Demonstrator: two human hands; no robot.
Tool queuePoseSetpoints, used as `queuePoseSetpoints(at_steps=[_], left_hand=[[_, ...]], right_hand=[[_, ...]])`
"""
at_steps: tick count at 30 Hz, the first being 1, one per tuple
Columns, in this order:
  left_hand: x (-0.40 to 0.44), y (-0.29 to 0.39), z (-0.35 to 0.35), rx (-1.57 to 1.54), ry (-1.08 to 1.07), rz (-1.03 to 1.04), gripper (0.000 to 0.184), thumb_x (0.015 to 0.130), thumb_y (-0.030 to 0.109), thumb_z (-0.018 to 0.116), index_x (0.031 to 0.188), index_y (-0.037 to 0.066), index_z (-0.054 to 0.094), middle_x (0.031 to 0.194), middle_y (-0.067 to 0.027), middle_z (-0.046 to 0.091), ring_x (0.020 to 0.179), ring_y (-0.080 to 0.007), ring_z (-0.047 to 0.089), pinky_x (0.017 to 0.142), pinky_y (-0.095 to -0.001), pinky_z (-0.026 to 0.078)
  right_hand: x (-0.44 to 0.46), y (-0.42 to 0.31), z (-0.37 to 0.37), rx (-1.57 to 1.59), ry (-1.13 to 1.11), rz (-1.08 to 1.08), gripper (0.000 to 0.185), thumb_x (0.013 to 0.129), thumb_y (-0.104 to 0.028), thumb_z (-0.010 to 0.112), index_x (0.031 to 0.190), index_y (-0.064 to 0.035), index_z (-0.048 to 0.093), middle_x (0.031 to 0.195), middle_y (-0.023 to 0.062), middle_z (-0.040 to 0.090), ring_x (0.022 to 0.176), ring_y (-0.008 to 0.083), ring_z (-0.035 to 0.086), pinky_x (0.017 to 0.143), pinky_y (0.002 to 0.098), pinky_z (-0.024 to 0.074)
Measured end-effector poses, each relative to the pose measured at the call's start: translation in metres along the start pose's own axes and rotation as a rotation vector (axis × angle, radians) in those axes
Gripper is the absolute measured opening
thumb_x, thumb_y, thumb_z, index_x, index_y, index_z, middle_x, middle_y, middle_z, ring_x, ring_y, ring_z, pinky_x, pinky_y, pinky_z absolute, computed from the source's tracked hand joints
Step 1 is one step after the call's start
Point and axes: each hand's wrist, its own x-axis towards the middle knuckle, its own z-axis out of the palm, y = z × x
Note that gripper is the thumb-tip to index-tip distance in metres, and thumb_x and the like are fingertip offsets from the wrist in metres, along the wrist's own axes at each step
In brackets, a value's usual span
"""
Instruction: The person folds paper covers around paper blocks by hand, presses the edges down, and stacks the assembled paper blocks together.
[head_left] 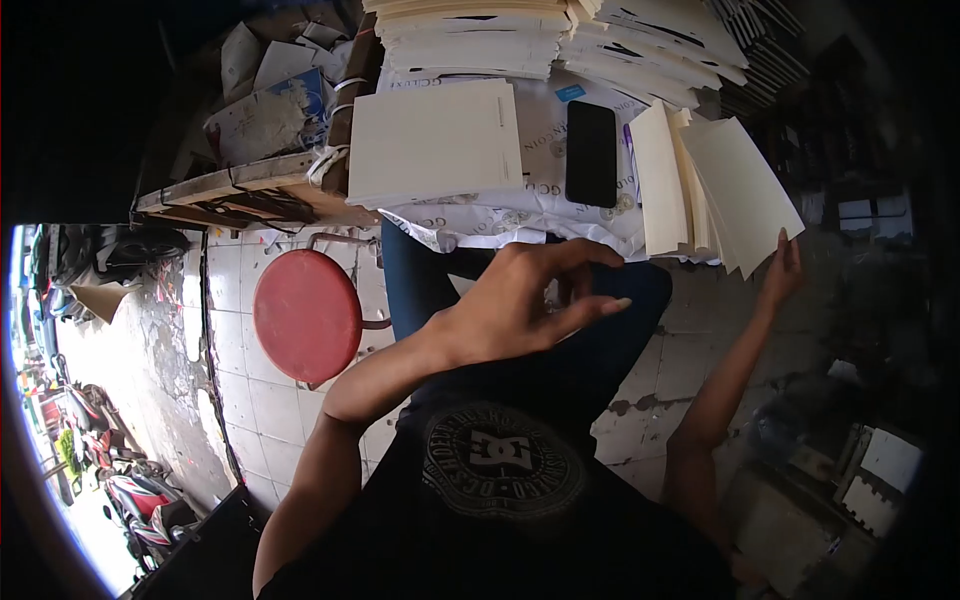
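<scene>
My left hand (520, 305) hangs above my lap, short of the table edge. Its thumb and curled fingers are apart, with nothing between them. At the right, my right hand (785, 272) pinches the lower corner of a cream paper sheet (750, 185), which fans out from a folded cream stack (660, 185) on the table. A black phone (591, 155) lies left of that stack, and a purple pen-like item (629, 150) is partly hidden between them. Farther left is a squared pile of cream sheets (435, 140) with small print along its right edge.
Tall stacks of folded paper (475, 35) rise along the table's back. Printed white covering (480, 222) drapes over the front edge. A wooden crate (250, 190) of scrap paper stands left, above a red round stool (307, 315) on the tiled floor. Motorbikes (140, 505) show outside.
</scene>
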Motion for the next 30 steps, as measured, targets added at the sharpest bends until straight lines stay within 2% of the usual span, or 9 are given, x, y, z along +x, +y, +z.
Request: queuePoseSetpoints(at_steps=[4,6,9,11,12,14,18,23,30], left_hand=[[0.011,0.018,0.026,0.065,0.068,0.194,0.041,0.079,0.018,0.08,0.115,0.004,0.065,0.082,-0.0077,0.064,0.08,-0.02,0.066,0.07,-0.0333,0.052],[0.023,0.04,0.041,0.222,0.258,0.463,0.037,0.077,0.017,0.077,0.111,0.006,0.067,0.098,-0.0102,0.065,0.094,-0.0253,0.065,0.077,-0.0351,0.053],[0.047,0.051,0.077,0.312,0.503,0.737,0.034,0.075,0.019,0.069,0.106,0.006,0.067,0.109,-0.0105,0.062,0.103,-0.0269,0.059,0.082,-0.0396,0.049],[0.056,0.049,0.094,0.358,0.553,0.78,0.033,0.076,0.019,0.064,0.106,0.007,0.067,0.111,-0.0078,0.062,0.101,-0.0246,0.059,0.08,-0.0376,0.046],[0.051,0.041,0.092,0.38,0.46,0.706,0.034,0.075,0.016,0.066,0.108,0.009,0.068,0.107,-0.0054,0.063,0.094,-0.0207,0.062,0.076,-0.0333,0.045],[0.044,0.011,0.088,0.413,0.403,0.643,0.032,0.071,0.015,0.067,0.102,0.009,0.071,0.099,-0.0016,0.062,0.081,-0.0139,0.058,0.071,-0.0286,0.04],[0.014,-0.034,0.083,0.412,0.38,0.517,0.034,0.065,0.009,0.075,0.098,0.007,0.073,0.099,-0.0034,0.065,0.08,-0.0153,0.062,0.065,-0.0281,0.043],[-0.013,-0.056,0.073,0.413,0.449,0.385,0.037,0.065,0.006,0.082,0.101,0.008,0.073,0.097,-0.0048,0.065,0.079,-0.0187,0.063,0.065,-0.031,0.048],[-0.018,-0.059,0.059,0.259,0.338,0.357,0.031,0.066,0.012,0.085,0.095,0.01,0.074,0.09,-0.0042,0.061,0.078,-0.0202,0.06,0.069,-0.0333,0.047]], right_hand=[[-0.016,-0.065,-0.033,0.585,0.027,0.061,0.044,0.097,-0.03,0.063,0.127,0.0018,0.057,0.115,0.0156,0.067,0.103,0.021,0.064,0.092,0.0336,0.0497],[-0.065,-0.171,-0.035,0.617,0.149,0.084,0.047,0.098,-0.03,0.061,0.13,0.0013,0.047,0.115,0.016,0.062,0.101,0.0236,0.063,0.093,0.0365,0.0516],[-0.161,-0.258,-0.023,-0.36,0.066,-0.497,0.049,0.098,-0.028,0.06,0.131,0.0026,0.042,0.115,0.0163,0.06,0.098,0.0234,0.061,0.092,0.039,0.0528],[-0.191,-0.283,-0.014,-0.496,0.008,-0.361,0.041,0.098,-0.025,0.059,0.125,0.0036,0.047,0.111,0.0159,0.061,0.096,0.021,0.061,0.088,0.0363,0.0521],[-0.197,-0.282,-0.016,-0.371,-0.03,-0.254,0.037,0.098,-0.023,0.058,0.122,0.004,0.049,0.109,0.0155,0.061,0.095,0.0195,0.06,0.086,0.0347,0.0516],[-0.202,-0.245,-0.021,0.666,-0.186,0.111,0.027,0.098,-0.017,0.057,0.114,0.0044,0.054,0.105,0.0138,0.063,0.091,0.0155,0.06,0.082,0.03,0.0496],[-0.234,-0.237,0.011,0.639,-0.465,0.27,0.016,0.097,-0.008,0.055,0.107,0.0032,0.058,0.1,0.01,0.065,0.091,0.0116,0.06,0.081,0.0261,0.0463],[-0.257,-0.24,0.042,0.663,-0.587,0.353,0.01,0.091,-0.004,0.063,0.099,-0.0001,0.058,0.084,-0.0014,0.059,0.073,-0.0006,0.047,0.061,0.0172,0.0344],[-0.261,-0.244,0.045,0.663,-0.621,0.356,0.004,0.089,0.0,0.063,0.092,0.0013,0.061,0.079,-0.0026,0.052,0.07,0.0026,0.043,0.062,0.0184,0.0321]])
